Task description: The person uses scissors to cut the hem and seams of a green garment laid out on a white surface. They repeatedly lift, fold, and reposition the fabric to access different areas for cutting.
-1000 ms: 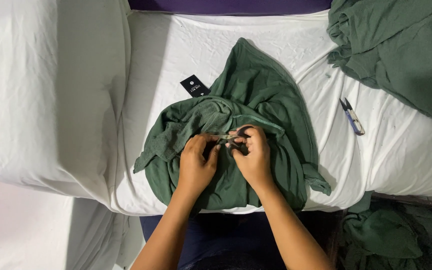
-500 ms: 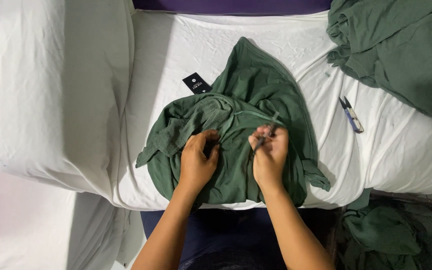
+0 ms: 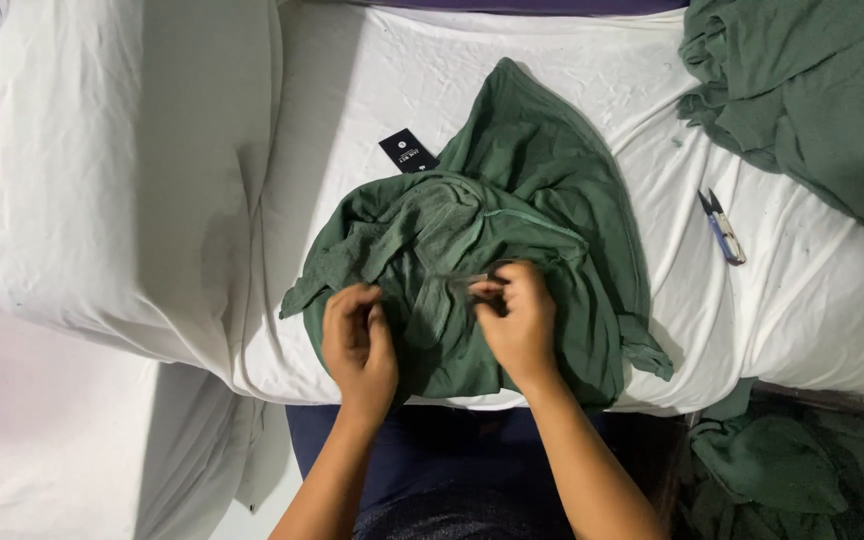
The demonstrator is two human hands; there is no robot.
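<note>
In the middle of the frame we have a crumpled dark green garment point(image 3: 512, 250) lying on a white sheet point(image 3: 352, 120) that covers the work surface, its pointed upper end reaching toward the top centre. Our right hand point(image 3: 519, 322) sits on the lower centre of the garment, fingers curled and pinched shut on a small, thin, pale strip point(image 3: 464, 282) that sticks out to the left from the fingertips; it is too small and blurred for us to say what it is. Our left hand point(image 3: 359, 342) rests at the garment's lower left edge with its fingers curled inward, touching the cloth; we cannot tell whether it actually grips a fold or only lies on it. The two hands are near each other but apart, with a bunched ridge of fabric between them. Just above and left of the garment, a small black tag point(image 3: 408, 152) lies touching its upper edge. To the right of the frame, well apart from the hands, a pair of small thread snips with a blue handle point(image 3: 722, 227) lies on the sheet. A heap of similar green cloth point(image 3: 812, 90) fills the upper right corner, and another green bundle point(image 3: 792, 470) sits in the lower right, below the sheet's edge. The sheet hangs in a thick fold along the left side.
</note>
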